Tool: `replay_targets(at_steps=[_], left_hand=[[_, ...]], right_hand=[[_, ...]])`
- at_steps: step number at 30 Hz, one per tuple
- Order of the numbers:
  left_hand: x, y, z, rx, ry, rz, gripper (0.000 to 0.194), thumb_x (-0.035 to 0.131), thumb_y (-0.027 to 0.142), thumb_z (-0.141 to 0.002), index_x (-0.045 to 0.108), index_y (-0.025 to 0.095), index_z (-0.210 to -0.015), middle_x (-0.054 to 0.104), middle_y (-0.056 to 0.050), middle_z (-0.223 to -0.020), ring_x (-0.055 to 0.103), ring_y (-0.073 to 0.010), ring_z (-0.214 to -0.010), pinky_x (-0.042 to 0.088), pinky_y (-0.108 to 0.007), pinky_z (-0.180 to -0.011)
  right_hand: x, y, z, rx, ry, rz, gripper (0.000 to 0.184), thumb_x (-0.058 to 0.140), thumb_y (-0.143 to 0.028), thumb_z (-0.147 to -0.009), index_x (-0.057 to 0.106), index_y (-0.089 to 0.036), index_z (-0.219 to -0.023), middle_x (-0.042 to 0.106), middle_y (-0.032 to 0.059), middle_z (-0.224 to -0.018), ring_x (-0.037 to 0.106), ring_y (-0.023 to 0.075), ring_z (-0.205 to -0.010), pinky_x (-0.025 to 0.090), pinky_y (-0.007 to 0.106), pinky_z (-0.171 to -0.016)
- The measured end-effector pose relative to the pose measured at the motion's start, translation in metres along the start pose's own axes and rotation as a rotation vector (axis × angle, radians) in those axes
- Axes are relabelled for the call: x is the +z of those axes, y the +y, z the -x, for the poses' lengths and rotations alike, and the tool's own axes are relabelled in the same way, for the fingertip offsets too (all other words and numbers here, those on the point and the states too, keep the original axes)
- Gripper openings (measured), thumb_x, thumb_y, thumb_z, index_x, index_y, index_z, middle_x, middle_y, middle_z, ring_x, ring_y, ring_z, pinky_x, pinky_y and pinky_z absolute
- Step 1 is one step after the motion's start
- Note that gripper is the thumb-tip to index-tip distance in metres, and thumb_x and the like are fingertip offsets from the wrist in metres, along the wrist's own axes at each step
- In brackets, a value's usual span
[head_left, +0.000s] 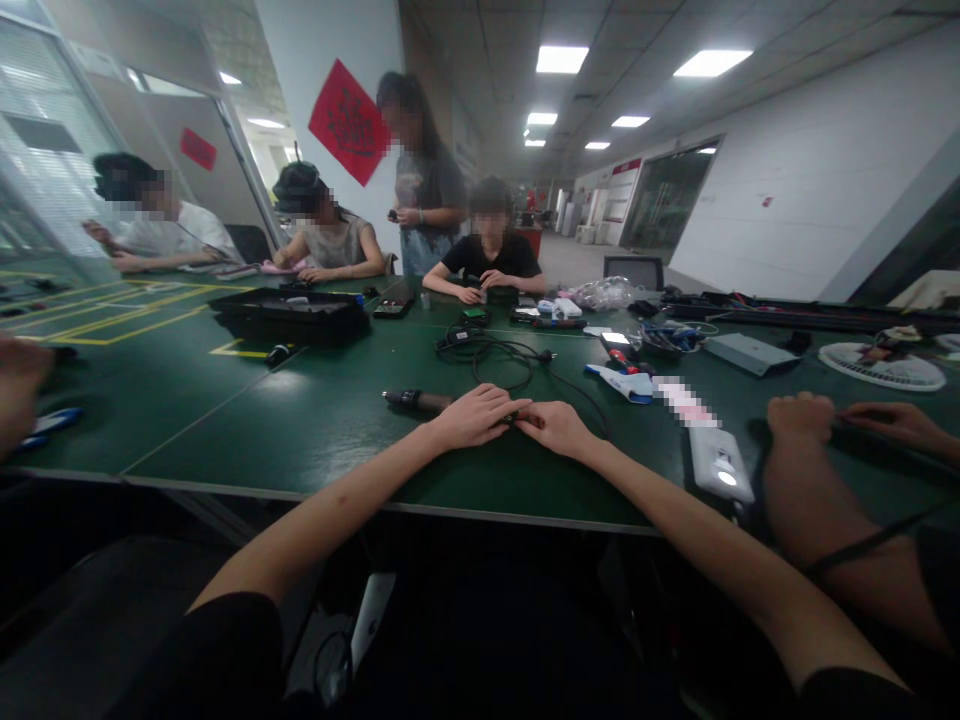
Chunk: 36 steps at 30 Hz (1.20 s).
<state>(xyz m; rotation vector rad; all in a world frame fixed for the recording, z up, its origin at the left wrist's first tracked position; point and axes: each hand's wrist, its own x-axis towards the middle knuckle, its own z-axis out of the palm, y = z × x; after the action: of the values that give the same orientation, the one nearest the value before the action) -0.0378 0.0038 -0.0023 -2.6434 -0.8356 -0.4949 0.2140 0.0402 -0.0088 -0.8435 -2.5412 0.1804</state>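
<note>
A dark, pen-thick to wider cylindrical tool, which looks like an electric screwdriver (420, 401), lies across the table before me with its black, metal-tipped end to the left. My left hand (480, 415) is draped over its middle, fingers closed down along the body and pointing right. At the other end my right hand (556, 428) has its fingers curled and pinched on the brownish rear part, touching my left fingertips. Something small and greenish shows between the hands, too small to make out. My palms hide most of the tool's body.
A black cable (495, 350) lies coiled beyond my hands. Off to the right are a white power bank-like device (720, 465), a blue-white packet (626, 384) and a white fan grille (881, 365). A black tray (289, 315) stands left. A neighbour's arm (817, 490) rests close by.
</note>
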Motion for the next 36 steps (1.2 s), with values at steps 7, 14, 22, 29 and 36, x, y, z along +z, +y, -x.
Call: replay_targets(at_steps=[7,14,22,29,36], left_hand=[[0.0007,0.0002,-0.0017,-0.052,0.006,-0.06,0.059,0.048,0.031,-0.107,0.031,0.019,-0.162,0.066,-0.012,-0.128,0.058,-0.0255,-0.121,0.043,-0.042,-0.108],[0.0013,-0.0003,-0.0019,0.016,-0.032,-0.042,0.06,0.047,0.023,-0.106,0.029,0.021,-0.163,0.066,-0.011,-0.128,0.058,-0.024,-0.122,0.041,-0.04,-0.11],[-0.001,0.0003,-0.0009,-0.012,-0.02,-0.017,0.062,0.05,0.026,-0.104,0.031,0.02,-0.162,0.064,-0.011,-0.131,0.056,-0.0259,-0.126,0.04,-0.042,-0.111],[-0.0016,0.0004,-0.0014,-0.029,-0.015,-0.028,0.058,0.047,0.03,-0.107,0.033,0.02,-0.161,0.066,-0.011,-0.127,0.058,-0.0257,-0.121,0.042,-0.043,-0.11],[-0.0007,0.0002,-0.0016,-0.001,-0.01,-0.028,0.059,0.048,0.027,-0.107,0.03,0.021,-0.163,0.066,-0.011,-0.129,0.057,-0.0244,-0.124,0.042,-0.041,-0.11]], right_hand=[[-0.0007,0.0001,-0.0003,-0.006,-0.004,-0.002,0.014,0.068,-0.032,-0.098,0.076,-0.02,-0.102,0.07,0.001,-0.078,0.059,0.0137,-0.067,0.034,0.025,-0.064],[-0.0013,-0.0018,-0.0005,0.018,-0.002,0.016,0.018,0.067,-0.034,-0.099,0.077,-0.02,-0.105,0.072,0.0025,-0.081,0.06,0.0149,-0.069,0.036,0.026,-0.065],[-0.0021,-0.0033,-0.0006,0.015,-0.007,0.006,0.016,0.068,-0.033,-0.099,0.076,-0.02,-0.098,0.071,0.002,-0.079,0.058,0.0141,-0.067,0.033,0.026,-0.064],[-0.0018,-0.0028,-0.0004,0.004,-0.005,-0.009,0.013,0.069,-0.031,-0.098,0.076,-0.02,-0.1,0.072,0.0015,-0.079,0.059,0.0139,-0.068,0.033,0.025,-0.065],[-0.0017,-0.0028,-0.0007,0.017,-0.002,-0.001,0.014,0.068,-0.032,-0.098,0.075,-0.02,-0.101,0.072,0.0016,-0.079,0.06,0.0139,-0.067,0.034,0.026,-0.064]])
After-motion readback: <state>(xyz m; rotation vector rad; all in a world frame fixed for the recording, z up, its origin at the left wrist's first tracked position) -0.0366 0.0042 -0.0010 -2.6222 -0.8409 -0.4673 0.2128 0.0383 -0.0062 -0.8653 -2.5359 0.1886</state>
